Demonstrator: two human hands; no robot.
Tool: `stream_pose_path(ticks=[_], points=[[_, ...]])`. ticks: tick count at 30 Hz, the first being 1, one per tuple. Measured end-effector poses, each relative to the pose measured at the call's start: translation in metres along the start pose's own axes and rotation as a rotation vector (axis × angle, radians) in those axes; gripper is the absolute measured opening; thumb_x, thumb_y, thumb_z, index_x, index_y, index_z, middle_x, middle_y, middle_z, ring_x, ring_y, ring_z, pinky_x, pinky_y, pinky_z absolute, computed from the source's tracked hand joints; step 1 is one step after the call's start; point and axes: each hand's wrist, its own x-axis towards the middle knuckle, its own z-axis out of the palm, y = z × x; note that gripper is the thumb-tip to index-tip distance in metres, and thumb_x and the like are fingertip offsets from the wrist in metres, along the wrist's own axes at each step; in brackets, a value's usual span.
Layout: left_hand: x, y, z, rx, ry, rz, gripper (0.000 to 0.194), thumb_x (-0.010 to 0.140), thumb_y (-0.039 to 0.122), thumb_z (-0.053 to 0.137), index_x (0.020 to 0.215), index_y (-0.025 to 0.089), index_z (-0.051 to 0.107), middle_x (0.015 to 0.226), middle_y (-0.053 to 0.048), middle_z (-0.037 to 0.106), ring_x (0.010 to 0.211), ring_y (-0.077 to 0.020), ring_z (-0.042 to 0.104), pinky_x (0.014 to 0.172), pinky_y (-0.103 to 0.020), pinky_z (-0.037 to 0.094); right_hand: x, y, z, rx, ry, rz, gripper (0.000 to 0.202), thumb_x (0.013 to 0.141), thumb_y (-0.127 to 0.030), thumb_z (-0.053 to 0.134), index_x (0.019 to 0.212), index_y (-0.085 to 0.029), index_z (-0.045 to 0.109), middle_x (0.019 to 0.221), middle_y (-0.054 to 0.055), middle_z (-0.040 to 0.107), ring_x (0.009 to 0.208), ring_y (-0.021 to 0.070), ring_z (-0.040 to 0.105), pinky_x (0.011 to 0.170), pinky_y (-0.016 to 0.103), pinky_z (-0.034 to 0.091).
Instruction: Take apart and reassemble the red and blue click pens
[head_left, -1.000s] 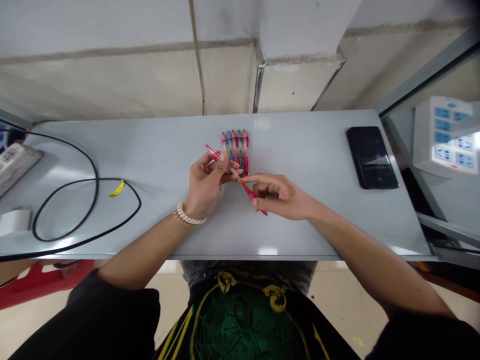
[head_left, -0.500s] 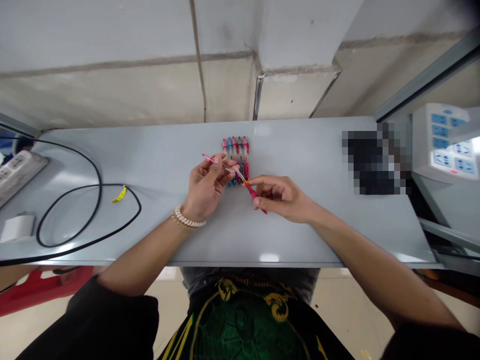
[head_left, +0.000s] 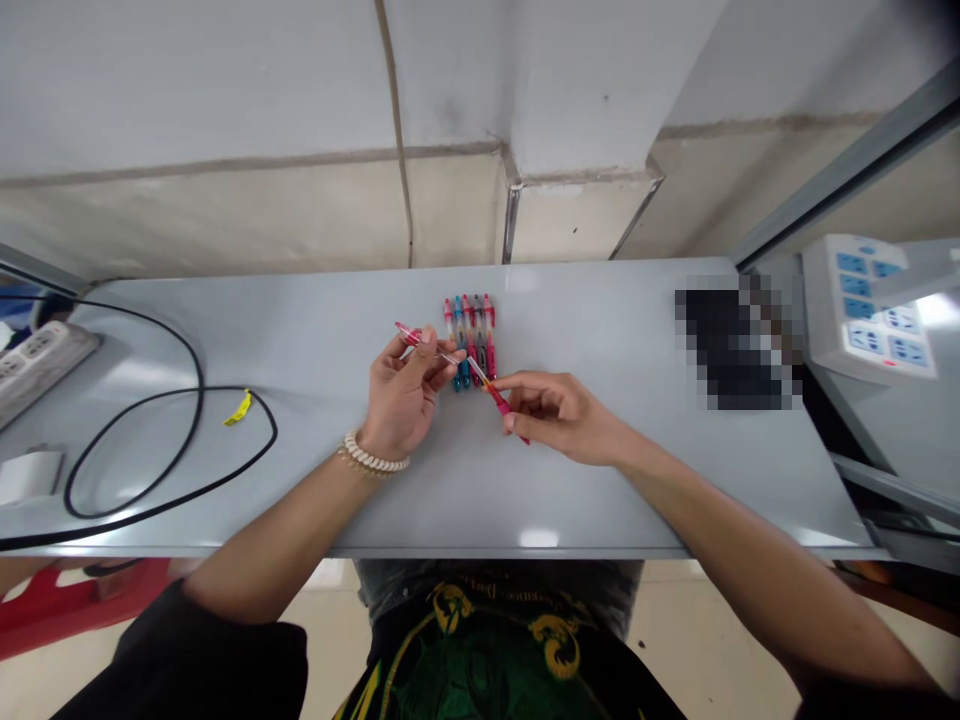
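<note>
Pinched in the fingers of my left hand (head_left: 397, 395) is a clear pen barrel (head_left: 409, 334) with a pink-red clip end, pointing down to the right. Closed around the pink grip of the pen's lower half (head_left: 502, 402) is my right hand (head_left: 562, 415), its thumb and index finger on it. A clear refill sticks out of that half, up and left toward the barrel's end. The two parts lie nearly in line, with a small gap between their ends. Just behind them, several clear pens (head_left: 471, 325) with red, blue and dark parts lie side by side on the grey table (head_left: 600, 320).
A black cable (head_left: 199, 400) with a yellow tag (head_left: 238, 408) loops over the left side. Left of it are a power strip (head_left: 45, 355) and a white adapter (head_left: 30, 476). A dark blurred-out object (head_left: 735, 350) lies right, near a white socket block (head_left: 862, 320).
The view has tilted up slightly, so everything sits lower in the picture. My left hand has shifted a little left with the barrel, and the refill's end now shows apart from it.
</note>
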Motion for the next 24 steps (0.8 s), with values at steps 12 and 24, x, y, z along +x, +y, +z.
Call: stream_pose_path(ticks=[12,24], points=[[-0.0024,0.0019,0.0021,-0.099,-0.066,-0.085,0.015,0.108,0.006,0.064,0.104,0.011,0.077,0.100,-0.008,0.087,0.092,-0.0161,0.087,0.082,-0.022,0.072,0.0004,0.0011,-0.0003,0.089,0.019,-0.008,0.035,0.094,-0.033,0.084,0.122,-0.021,0.065,0.091,0.002,0.079,0.067,0.0102,0.068,0.061,0.025,0.057],[-0.0055,0.0016,0.0014,-0.057,-0.130,-0.106,0.005,0.101,0.016,0.081,0.103,0.012,0.079,0.097,-0.007,0.087,0.089,-0.0167,0.087,0.079,-0.020,0.071,0.0042,0.0037,-0.0026,-0.002,0.245,-0.267,0.012,0.088,-0.026,0.089,0.099,-0.031,0.091,0.105,0.004,0.082,0.084,0.0142,0.071,0.073,0.031,0.057]])
